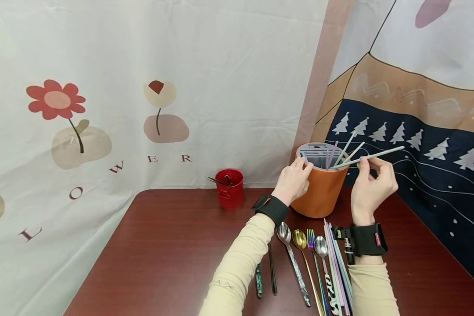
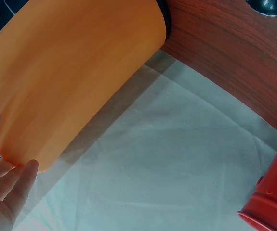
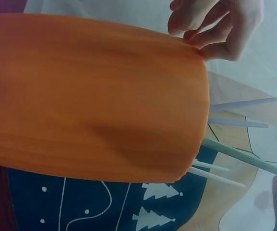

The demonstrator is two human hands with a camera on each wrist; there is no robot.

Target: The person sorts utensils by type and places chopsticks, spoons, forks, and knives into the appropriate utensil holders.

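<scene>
My left hand (image 1: 293,181) grips the rim of a tall orange container (image 1: 320,193), fingertips curled over its edge in the left wrist view. At the container's right side my right hand (image 1: 373,184) pinches a pale green chopstick (image 1: 385,152) between thumb and fingers. It slants, its lower end at the container's mouth, its upper end pointing right. Several other pale green and purple chopsticks (image 1: 346,147) stand in the opening, beside a grey slotted insert (image 1: 317,150). In the right wrist view, the pinched chopstick (image 3: 249,158) passes over the rim; only part of the right hand shows.
A red cup (image 1: 230,193) with dark utensils stands left of the container. In front lie a silver spoon (image 1: 294,254), a gold spoon (image 1: 300,240), a rainbow fork (image 1: 311,239), a spotted-handle spoon (image 1: 328,281) and several pastel chopsticks (image 1: 335,263). Printed cloth hangs behind the table.
</scene>
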